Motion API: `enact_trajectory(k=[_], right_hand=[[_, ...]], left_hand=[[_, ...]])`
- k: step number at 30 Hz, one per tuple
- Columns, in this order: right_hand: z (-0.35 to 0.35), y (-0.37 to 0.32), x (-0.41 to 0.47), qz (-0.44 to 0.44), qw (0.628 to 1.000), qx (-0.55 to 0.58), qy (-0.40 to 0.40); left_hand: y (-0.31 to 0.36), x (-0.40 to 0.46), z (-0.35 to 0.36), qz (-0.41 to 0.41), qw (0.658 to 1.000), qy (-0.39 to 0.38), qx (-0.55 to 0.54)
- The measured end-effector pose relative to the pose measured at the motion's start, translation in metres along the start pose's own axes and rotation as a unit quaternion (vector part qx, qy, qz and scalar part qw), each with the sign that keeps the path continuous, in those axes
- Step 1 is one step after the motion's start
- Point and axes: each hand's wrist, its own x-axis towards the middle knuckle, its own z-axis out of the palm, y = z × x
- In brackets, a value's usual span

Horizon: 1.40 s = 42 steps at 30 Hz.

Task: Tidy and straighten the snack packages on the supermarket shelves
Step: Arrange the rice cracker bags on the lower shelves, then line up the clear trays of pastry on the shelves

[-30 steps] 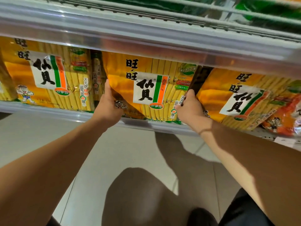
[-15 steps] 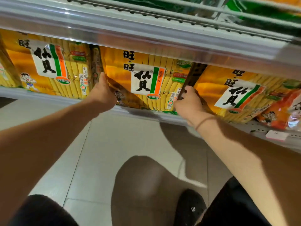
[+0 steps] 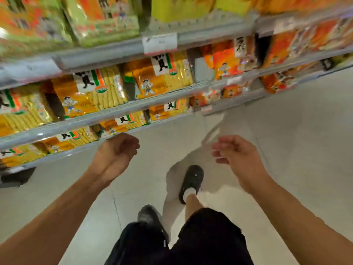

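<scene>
Several shelves (image 3: 122,109) on the left carry yellow-orange rice cracker packs (image 3: 91,92), upright, faces out. Left hand (image 3: 114,155) hovers near the bottom shelf, grip loosely curled, holding nothing. Right hand (image 3: 238,157) over floor (image 3: 305,131), likewise loose, nothing held.

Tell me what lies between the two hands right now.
In the head view, only bare pale floor shows between the left hand and the right hand. Both hang empty, clear of the shelves; a dark shoe sits lower down.
</scene>
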Motion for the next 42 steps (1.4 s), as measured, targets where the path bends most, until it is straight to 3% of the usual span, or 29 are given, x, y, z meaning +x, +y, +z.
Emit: enact_trajectory(k=[8,16,21,26,34,38,42], right_hand=[[-0.132,-0.006,-0.115,-0.063,0.977,0.118,0.167],[-0.27,-0.012,-0.14,-0.159,0.938,0.199,0.234],[-0.362,-0.068,-0.124,-0.271,0.924,0.165,0.214],[-0.425,-0.133,-0.098,-0.341,0.914,0.128,0.181],[-0.475,-0.175,-0.014,-0.308,0.934,0.129,0.128],[-0.504,-0.216,0.032,-0.301,0.947,0.079,0.078],[-0.526,-0.279,0.07,-0.359,0.932,-0.005,0.042]], left_hand=[[0.185,-0.038,0.074,0.149,0.985,-0.078,0.038],[0.285,-0.092,0.179,0.256,0.951,-0.121,0.12],[0.319,-0.099,0.195,0.295,0.939,-0.095,0.148],[0.356,-0.077,0.166,0.317,0.921,-0.053,0.219],[0.438,0.008,0.151,0.357,0.906,0.079,0.213],[0.525,0.039,0.177,0.398,0.894,0.11,0.175],[0.619,0.041,0.207,0.446,0.877,0.11,0.139]])
